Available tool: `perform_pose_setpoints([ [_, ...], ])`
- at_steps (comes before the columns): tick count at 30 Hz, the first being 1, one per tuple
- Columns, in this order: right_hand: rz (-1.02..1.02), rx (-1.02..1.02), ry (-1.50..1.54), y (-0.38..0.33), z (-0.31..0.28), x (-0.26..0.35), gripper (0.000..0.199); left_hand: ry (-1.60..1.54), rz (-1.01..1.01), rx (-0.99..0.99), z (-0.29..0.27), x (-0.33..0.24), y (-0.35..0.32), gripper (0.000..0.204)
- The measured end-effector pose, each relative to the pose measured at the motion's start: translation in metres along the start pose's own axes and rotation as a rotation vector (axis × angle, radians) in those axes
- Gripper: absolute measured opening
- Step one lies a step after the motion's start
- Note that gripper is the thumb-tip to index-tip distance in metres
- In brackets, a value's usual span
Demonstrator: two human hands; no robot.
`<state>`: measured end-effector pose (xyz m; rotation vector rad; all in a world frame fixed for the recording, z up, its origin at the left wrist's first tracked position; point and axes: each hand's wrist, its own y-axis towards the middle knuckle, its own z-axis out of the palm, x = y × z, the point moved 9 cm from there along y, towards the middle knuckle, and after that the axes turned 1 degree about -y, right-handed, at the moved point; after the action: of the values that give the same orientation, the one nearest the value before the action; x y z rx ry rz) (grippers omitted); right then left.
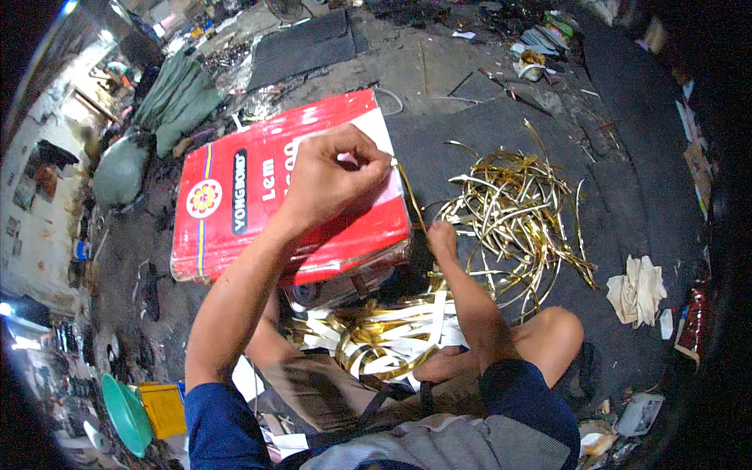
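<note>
A narrow gold strip (407,188) slants down between my two hands. My left hand (337,172) is pinched at its upper end, over the white-and-pink patch on the red carton (329,251). Lower and to the right, my right hand (442,239) is closed around the strip's other end. A tangled heap of gold and white strips (521,215) lies on the dark floor beside my right hand. More gold and white strips (376,333) are bunched between my legs, below the carton.
A crumpled cream cloth (636,290) lies on the floor at the right. To the lower left are a green basin (125,415) and a yellow container (163,409). Filled sacks (121,171) stand at the far left. A flat dark sheet (301,51) lies beyond the carton.
</note>
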<state>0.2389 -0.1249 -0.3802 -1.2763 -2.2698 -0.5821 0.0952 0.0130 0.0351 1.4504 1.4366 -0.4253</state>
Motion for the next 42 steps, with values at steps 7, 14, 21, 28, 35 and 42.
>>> perform_pose_setpoints([
  [7,0.318,-0.142,0.283,-0.019,0.001,-0.026,0.031,-0.011,0.049,-0.025,-0.006,-0.008,-0.004,0.002],
  [14,0.382,0.072,0.175,-0.036,0.021,-0.066,0.029,-0.028,0.086,-0.018,-0.006,-0.007,-0.002,0.002],
  [21,0.516,0.143,0.079,-0.057,0.01,-0.055,0.026,0.296,0.31,0.07,-0.013,-0.036,-0.014,0.015],
  [28,0.361,-0.037,-0.136,-0.047,0.011,-0.108,0.023,0.398,0.5,0.151,-0.001,-0.041,-0.019,0.029],
  [35,0.168,0.202,-0.318,-0.042,0.011,-0.095,0.025,0.563,0.603,0.008,-0.007,-0.043,-0.034,0.023],
  [42,0.523,0.178,-0.211,-0.057,-0.032,-0.096,0.038,0.83,0.502,0.154,0.008,-0.043,-0.026,0.031],
])
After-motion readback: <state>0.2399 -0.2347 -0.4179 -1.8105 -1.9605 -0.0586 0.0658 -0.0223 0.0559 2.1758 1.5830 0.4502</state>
